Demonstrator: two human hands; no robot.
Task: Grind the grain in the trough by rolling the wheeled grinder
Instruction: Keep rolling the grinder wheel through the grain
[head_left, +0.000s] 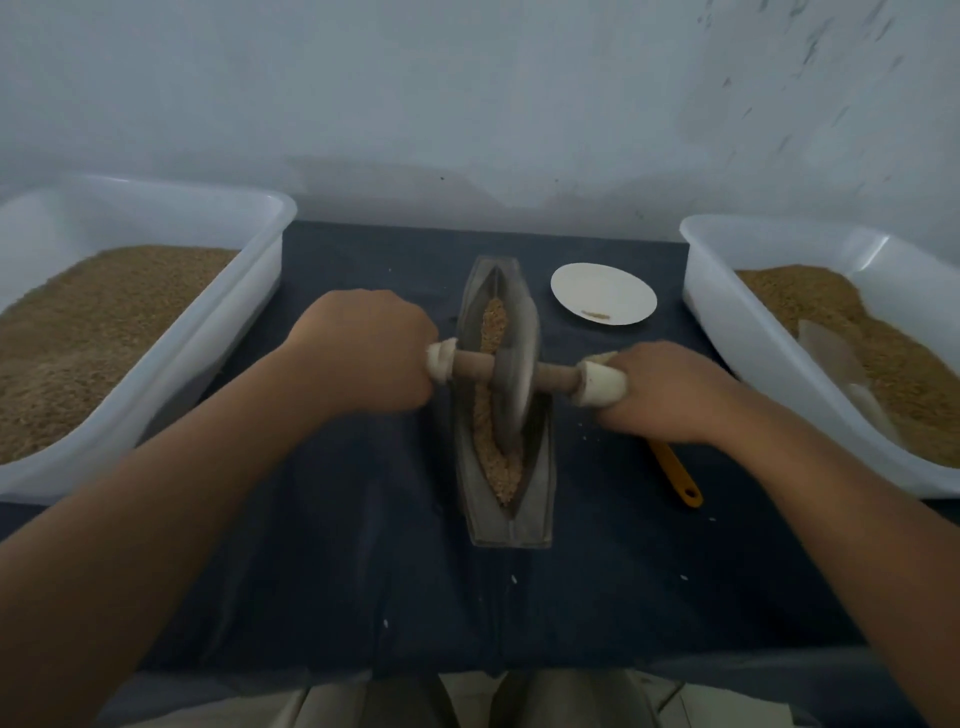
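- Pale trousers (545, 701) show at the bottom edge, nearer the camera than the trough, just under the tabletop's edge.
- Dark cloth (337, 571) covers the tabletop. The trough (501, 525) lies on it lengthwise, pointing away from the person, with a few loose specks around it.
- Brown grain (501, 467) sits in the trough's groove as a narrow strip, visible both beyond and in front of the wheel.
- About midway along the trough stands the grinder (511, 387). Its grey metal wheel is on edge in the groove, and a wooden axle runs across the trough.
- On the trough's left, the left hand (363, 353) has its fingers clamped round the white-wrapped end of the grinder's axle. Only the back of the hand shows.
- On the trough's right, the right hand (670, 395) grips the other white-wrapped end in the same way.
- Beyond the right hand, right of the trough's far end, a white plate (602, 293) carries a few brown bits.
- Right of the trough's near half, a yellow handle (675, 475) pokes out from under the right wrist.
- Well left of the trough stands a white tub (156, 218) of brown grain.
- Well right of the trough, a second tub (727, 291) holds more grain and a pale scoop (831, 353), half buried.
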